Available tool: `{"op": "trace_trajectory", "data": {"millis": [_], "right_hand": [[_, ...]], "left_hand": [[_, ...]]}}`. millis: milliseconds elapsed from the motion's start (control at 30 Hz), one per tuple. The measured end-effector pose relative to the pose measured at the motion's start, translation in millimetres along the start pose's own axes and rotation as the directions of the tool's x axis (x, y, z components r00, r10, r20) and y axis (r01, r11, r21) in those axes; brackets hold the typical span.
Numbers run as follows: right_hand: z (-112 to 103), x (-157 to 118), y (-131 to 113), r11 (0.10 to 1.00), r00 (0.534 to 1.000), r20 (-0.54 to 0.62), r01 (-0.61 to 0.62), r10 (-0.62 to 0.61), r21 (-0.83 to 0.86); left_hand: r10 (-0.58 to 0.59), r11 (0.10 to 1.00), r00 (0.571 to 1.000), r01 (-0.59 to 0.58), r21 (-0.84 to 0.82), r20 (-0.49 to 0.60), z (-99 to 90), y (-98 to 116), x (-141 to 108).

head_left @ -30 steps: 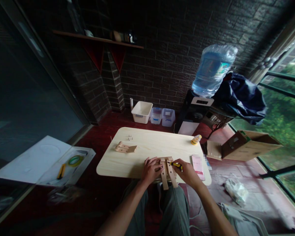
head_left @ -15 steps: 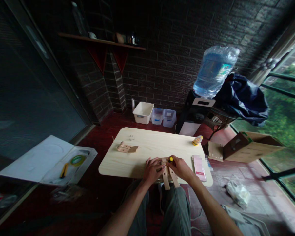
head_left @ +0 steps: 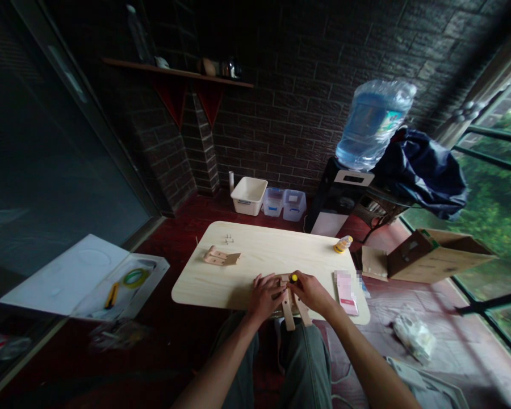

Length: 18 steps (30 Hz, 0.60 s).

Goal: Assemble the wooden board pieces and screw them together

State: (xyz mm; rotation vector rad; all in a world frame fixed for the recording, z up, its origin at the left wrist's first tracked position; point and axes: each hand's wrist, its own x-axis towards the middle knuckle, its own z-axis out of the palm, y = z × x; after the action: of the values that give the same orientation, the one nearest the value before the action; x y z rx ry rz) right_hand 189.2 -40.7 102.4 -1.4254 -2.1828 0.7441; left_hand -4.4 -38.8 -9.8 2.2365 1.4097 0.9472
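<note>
screwdriver (head_left: 294,278), one, yellow butt uppermost: swung over the last second from a slanting lie to near upright above the slatted wooden piece (head_left: 288,313); judged as lined up with the wood for driving. slatted wooden piece, one: at the near edge of the surface (head_left: 259,250), slat ends jutting towards the legs. right hand (head_left: 310,288), one: just right of the piece, fingers pinched round the screwdriver handle, forearm slanting in from below right. left hand (head_left: 265,296), one: against the piece's left side, back up, forearm from below left; fingertips partly hidden, so any pinch there cannot be told. second wooden piece (head_left: 219,257), one: left of and beyond the slatted piece. screws (head_left: 229,240), several: farther beyond it.
</note>
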Motion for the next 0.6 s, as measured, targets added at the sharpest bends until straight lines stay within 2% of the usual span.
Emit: {"op": "trace_trajectory", "data": {"millis": [267,600], "right_hand": [[-1.6,3.2,-0.4,0.997,0.999,0.05,-0.002,0.006,-0.081],[-4.8,7.9,-7.5,0.959,0.983,0.153,-0.06,0.106,-0.278]], "left_hand": [[0.002,1.0,1.0,-0.001,0.024,-0.025,1.7,1.7,0.4],[0.005,0.997,0.999,-0.002,0.073,-0.042,4.9,2.7,0.0]]}}
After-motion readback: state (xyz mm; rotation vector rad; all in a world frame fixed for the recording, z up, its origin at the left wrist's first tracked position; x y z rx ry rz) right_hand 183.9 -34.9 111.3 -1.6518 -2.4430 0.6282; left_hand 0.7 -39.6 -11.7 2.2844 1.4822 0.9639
